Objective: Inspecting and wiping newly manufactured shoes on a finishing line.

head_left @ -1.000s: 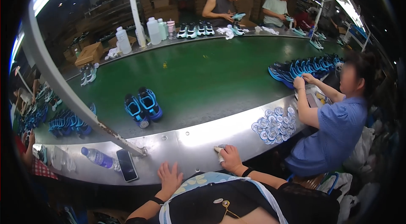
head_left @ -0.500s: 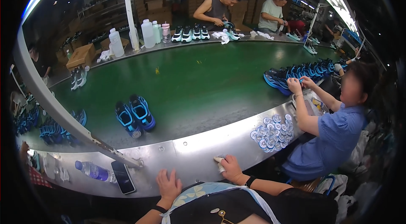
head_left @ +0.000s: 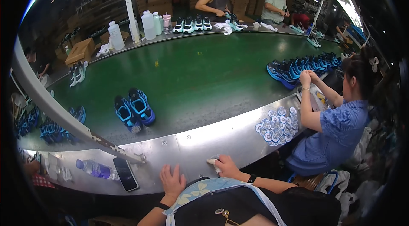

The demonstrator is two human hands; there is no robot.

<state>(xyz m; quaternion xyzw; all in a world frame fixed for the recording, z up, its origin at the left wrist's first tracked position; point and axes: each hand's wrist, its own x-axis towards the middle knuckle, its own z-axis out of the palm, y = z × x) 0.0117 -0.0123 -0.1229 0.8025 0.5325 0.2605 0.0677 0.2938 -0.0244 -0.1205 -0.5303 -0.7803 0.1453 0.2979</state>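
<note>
My left hand (head_left: 172,182) lies on the near edge of the metal ledge (head_left: 187,151), fingers spread and holding nothing. My right hand (head_left: 226,167) rests on the same ledge to the right, with pale coverings on its fingertips; its fingers stretch leftward and no held object shows. Beyond them, a pair of black and blue sneakers (head_left: 134,110) stands on the green belt (head_left: 196,72). Left of my left hand are a dark-screened phone (head_left: 126,174) and a clear bottle with a purple label (head_left: 98,169) lying on its side.
A pile of round blue-and-white discs (head_left: 277,127) lies on the ledge at right. Beside it a co-worker (head_left: 330,128) in a blue shirt sits near a row of blue sneakers (head_left: 302,68). A metal post (head_left: 64,113) rises from the ledge. White bottles (head_left: 148,25) line the far side.
My right hand has shifted slightly left along the ledge; my left hand is nearly still. The co-worker's joined hands moved right, and their head turned toward the belt.
</note>
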